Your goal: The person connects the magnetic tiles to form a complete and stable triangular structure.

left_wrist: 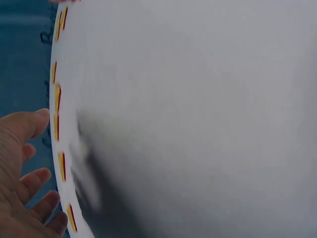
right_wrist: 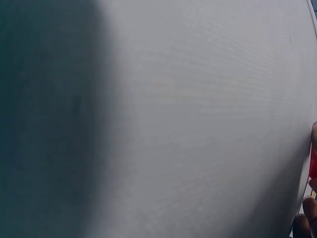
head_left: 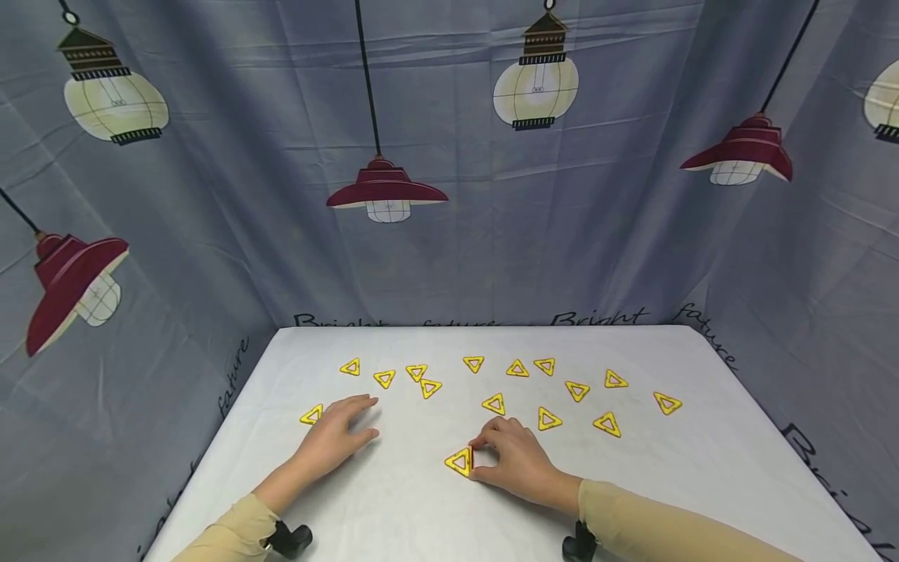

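My right hand (head_left: pixel 516 460) pinches a yellow triangular piece (head_left: pixel 453 462) with an open centre, thumb and index finger at its right side. In the right wrist view, only fingertips (right_wrist: pixel 309 210) and the red side of the piece (right_wrist: pixel 313 163) show at the right edge. My left hand (head_left: pixel 332 441) holds nothing; its fingers are spread and it casts a shadow on the white table. Beside its wrist side lies another yellow triangle (head_left: pixel 310 415), partly covered by the hand. The left wrist view shows the left hand (left_wrist: pixel 25 183) with fingers apart.
Several similar yellow triangles lie scattered across the white table (head_left: pixel 393 507), such as one triangle (head_left: pixel 556 419) beyond the right hand and another triangle (head_left: pixel 677 403) far right. Two triangles (head_left: pixel 424 384) nearly meet. A grey curtain (head_left: pixel 449 265) printed with lamps surrounds the table.
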### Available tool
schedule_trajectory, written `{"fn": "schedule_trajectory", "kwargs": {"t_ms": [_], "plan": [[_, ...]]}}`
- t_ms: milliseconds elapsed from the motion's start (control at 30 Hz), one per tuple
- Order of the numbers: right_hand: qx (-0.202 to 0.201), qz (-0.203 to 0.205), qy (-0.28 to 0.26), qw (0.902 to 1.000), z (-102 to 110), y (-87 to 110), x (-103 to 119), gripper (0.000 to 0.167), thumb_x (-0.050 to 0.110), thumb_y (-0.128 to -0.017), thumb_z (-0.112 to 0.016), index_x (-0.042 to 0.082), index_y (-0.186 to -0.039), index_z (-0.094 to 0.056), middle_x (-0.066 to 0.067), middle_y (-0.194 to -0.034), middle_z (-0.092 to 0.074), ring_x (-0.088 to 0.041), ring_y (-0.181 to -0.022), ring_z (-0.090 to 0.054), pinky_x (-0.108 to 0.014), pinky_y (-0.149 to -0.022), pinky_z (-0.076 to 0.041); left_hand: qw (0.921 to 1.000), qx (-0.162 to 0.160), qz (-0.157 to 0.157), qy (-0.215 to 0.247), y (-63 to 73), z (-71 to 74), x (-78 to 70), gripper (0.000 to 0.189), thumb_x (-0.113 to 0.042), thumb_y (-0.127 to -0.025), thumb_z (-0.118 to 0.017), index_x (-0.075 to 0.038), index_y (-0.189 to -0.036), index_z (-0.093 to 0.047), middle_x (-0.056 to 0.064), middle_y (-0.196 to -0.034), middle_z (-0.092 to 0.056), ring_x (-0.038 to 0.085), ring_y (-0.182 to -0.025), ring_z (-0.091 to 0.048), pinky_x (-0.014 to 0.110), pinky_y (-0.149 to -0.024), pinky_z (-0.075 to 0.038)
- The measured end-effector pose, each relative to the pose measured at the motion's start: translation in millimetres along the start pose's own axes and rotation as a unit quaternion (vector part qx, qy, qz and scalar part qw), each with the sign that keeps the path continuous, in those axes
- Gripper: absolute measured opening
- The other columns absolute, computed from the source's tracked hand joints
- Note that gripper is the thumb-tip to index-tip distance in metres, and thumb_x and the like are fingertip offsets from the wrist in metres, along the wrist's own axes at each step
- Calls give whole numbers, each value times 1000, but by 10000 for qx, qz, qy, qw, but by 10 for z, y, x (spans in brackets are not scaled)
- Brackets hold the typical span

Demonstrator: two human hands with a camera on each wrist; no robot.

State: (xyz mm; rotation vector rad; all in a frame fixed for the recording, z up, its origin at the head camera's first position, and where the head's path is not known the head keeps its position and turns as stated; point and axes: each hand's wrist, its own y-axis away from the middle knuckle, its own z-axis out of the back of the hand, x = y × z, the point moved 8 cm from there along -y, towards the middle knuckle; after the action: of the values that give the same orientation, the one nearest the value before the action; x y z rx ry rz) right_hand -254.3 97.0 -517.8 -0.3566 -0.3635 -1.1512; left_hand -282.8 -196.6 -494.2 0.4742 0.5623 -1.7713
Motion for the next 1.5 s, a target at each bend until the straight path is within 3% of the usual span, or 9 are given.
{"fn": "schedule_trajectory", "kwargs": {"t_ms": [333,733,933,1167,1500], "plan": [[26,23,-12,10000,0,-10,-21,39,46,-75,-89,27,-106,-76,16,-106,-56,-11,-100,-50,-38,-85,-45,9946,-498,756,-515,78,315,531,61,-24,-91,-77,1,-143,-56,26,-148,-49,48,-139,-37,63,-112,-33],[46,94,-98,9999,2,6,-17,38,45,-77,-88,27,-107,-75,17,-106,-55,-10,-98,-49,-37,-85,-44,9840,-830,1361,-800,187,457,837,61,-30,-89,-80,3,-137,-61,29,-135,-53,48,-123,-44,62,-98,-39],[48,83,-96,9999,-1,8,-17,38,45,-77,-88,27,-108,-75,17,-107,-55,-10,-98,-49,-37,-85,-44,9833,-830,1459,-697,228,481,896,59,-30,-90,-79,2,-136,-61,29,-135,-53,48,-122,-43,61,-96,-39],[30,108,-107,9999,-1,8,-19,38,45,-77,-88,26,-107,-75,17,-106,-55,-9,-97,-48,-37,-84,-44,9836,-956,1310,-790,235,494,907,48,-29,-91,-79,-1,-128,-69,27,-130,-58,45,-117,-48,58,-93,-41],[66,98,-115,9999,-2,5,-25,38,46,-77,-88,27,-108,-75,17,-107,-55,-10,-98,-49,-37,-85,-45,9847,-833,1335,-743,244,480,888,43,-30,-91,-79,-5,-125,-73,22,-126,-61,42,-115,-50,57,-93,-41]]}}
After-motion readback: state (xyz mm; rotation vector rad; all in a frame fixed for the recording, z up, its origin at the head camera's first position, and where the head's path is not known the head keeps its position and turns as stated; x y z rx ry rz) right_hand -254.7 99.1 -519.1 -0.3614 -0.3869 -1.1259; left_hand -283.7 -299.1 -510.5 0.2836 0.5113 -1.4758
